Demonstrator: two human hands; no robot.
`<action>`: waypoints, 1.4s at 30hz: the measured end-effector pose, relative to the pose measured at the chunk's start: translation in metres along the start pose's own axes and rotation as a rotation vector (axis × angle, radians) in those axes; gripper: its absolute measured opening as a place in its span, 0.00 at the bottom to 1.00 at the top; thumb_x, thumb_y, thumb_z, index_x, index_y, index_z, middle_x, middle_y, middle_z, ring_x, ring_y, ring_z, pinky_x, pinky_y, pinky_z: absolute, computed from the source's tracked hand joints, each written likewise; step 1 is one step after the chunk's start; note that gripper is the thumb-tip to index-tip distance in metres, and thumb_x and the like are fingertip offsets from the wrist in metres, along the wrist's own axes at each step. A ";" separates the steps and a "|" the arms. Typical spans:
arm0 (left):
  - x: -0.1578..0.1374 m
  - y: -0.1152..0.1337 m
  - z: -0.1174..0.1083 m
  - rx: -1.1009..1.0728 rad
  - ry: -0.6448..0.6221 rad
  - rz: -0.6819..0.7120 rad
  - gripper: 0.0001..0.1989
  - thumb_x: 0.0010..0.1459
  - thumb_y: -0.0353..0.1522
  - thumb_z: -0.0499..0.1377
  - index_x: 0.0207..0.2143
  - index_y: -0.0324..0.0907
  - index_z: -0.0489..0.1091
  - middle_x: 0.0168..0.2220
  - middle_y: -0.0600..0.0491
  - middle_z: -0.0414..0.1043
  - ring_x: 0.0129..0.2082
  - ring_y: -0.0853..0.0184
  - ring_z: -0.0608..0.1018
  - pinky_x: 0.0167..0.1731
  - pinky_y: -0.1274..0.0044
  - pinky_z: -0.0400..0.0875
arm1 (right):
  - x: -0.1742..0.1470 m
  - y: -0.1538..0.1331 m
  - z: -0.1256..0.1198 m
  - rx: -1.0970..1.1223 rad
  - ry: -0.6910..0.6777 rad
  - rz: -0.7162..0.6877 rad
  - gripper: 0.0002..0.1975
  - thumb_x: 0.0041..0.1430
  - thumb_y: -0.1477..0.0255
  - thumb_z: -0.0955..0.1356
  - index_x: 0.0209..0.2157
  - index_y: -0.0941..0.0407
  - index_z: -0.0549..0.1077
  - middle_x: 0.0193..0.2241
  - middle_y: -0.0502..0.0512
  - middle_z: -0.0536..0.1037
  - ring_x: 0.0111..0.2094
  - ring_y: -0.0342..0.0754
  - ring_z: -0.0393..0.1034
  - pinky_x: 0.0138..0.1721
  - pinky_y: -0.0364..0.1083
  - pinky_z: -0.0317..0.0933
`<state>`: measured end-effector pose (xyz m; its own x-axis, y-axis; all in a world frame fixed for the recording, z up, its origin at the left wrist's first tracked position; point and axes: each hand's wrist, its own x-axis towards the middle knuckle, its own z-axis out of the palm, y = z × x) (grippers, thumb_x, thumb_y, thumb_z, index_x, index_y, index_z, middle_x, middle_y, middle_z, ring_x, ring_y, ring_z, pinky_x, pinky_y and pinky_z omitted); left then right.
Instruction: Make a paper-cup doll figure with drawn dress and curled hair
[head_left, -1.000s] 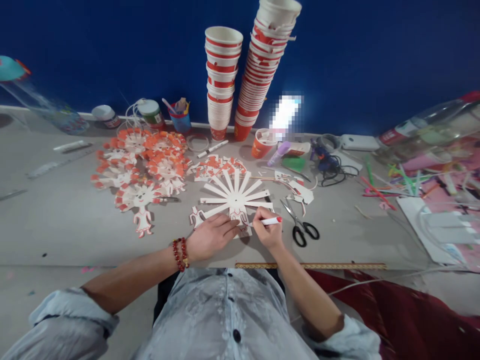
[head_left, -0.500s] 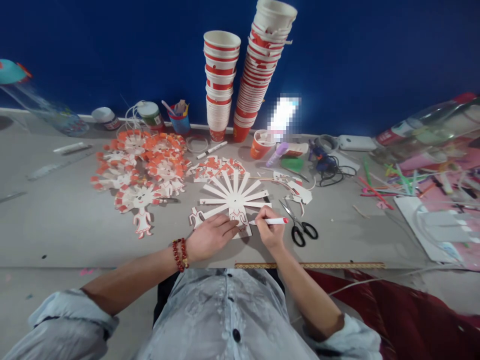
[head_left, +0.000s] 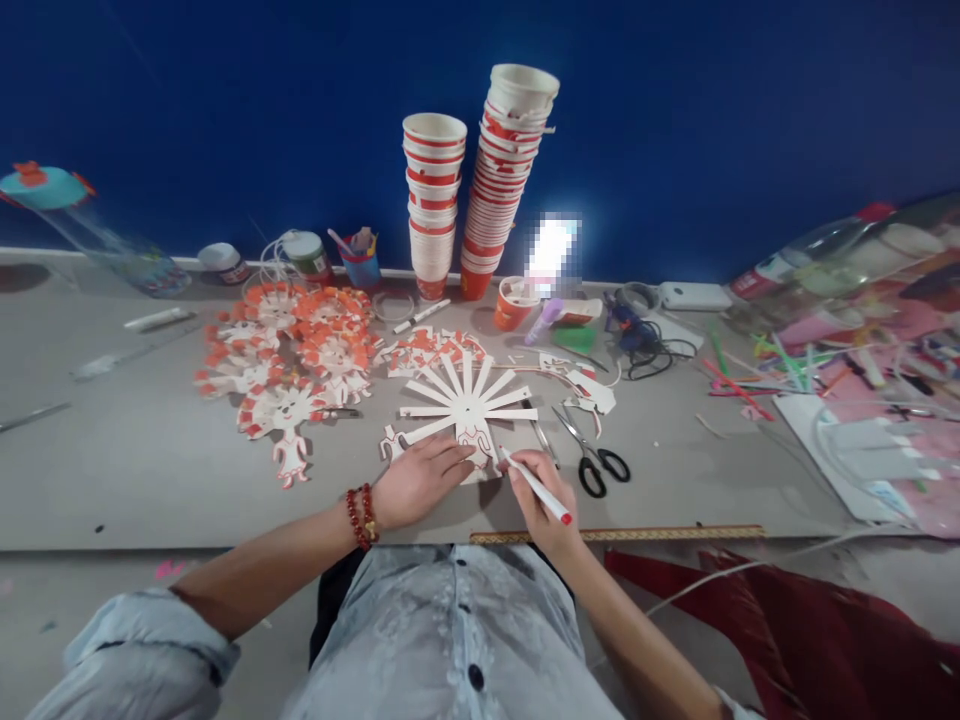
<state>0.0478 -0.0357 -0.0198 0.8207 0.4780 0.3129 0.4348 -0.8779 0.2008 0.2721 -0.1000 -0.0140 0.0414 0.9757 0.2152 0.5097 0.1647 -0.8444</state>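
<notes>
On the grey table lies a white paper cutout with strips fanned out like rays and a body outlined in red below. My left hand rests flat, its fingers stretched across the lower left part of the cutout. Pinched in my right hand is a red marker pen, its tip beside the right edge of the body part. A smaller red-outlined paper figure lies partly under the left-hand side of the cutout. Scissors with black handles lie right of my right hand.
Finished-looking orange-and-white paper figures are heaped at left. Two tall paper cup stacks stand against the blue wall. Paper scraps, an orange cup and a dark cable lie behind; straws and bottles are at right.
My right hand has drawn slightly down and tilted the marker, so its red end points toward me. The left hand stays on the paper. The camera view has shifted a little.
</notes>
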 end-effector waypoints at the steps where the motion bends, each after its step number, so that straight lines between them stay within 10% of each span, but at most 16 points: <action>1: 0.000 0.002 -0.004 -0.005 0.013 0.002 0.12 0.66 0.26 0.51 0.49 0.39 0.69 0.53 0.45 0.71 0.52 0.61 0.72 0.52 0.66 0.69 | -0.002 0.001 0.001 -0.005 0.009 -0.001 0.06 0.64 0.71 0.64 0.43 0.53 0.68 0.36 0.57 0.78 0.36 0.51 0.73 0.36 0.48 0.64; 13: -0.037 0.034 -0.009 -0.072 -0.053 -0.093 0.15 0.64 0.24 0.49 0.51 0.38 0.68 0.58 0.45 0.67 0.57 0.58 0.67 0.56 0.63 0.65 | 0.004 -0.001 0.004 0.344 0.046 0.154 0.07 0.60 0.67 0.67 0.31 0.54 0.67 0.21 0.50 0.74 0.20 0.45 0.66 0.20 0.43 0.57; 42: -0.032 0.040 -0.004 -0.115 -0.018 -0.144 0.15 0.65 0.25 0.48 0.52 0.38 0.68 0.57 0.45 0.68 0.58 0.59 0.68 0.57 0.65 0.65 | 0.024 -0.007 0.027 0.068 -0.170 -0.015 0.05 0.58 0.71 0.66 0.28 0.54 0.66 0.18 0.43 0.64 0.18 0.41 0.55 0.21 0.41 0.51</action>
<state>0.0373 -0.0858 -0.0184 0.7598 0.5972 0.2571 0.5039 -0.7908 0.3475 0.2464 -0.0736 -0.0159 -0.1146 0.9826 0.1464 0.4498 0.1827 -0.8742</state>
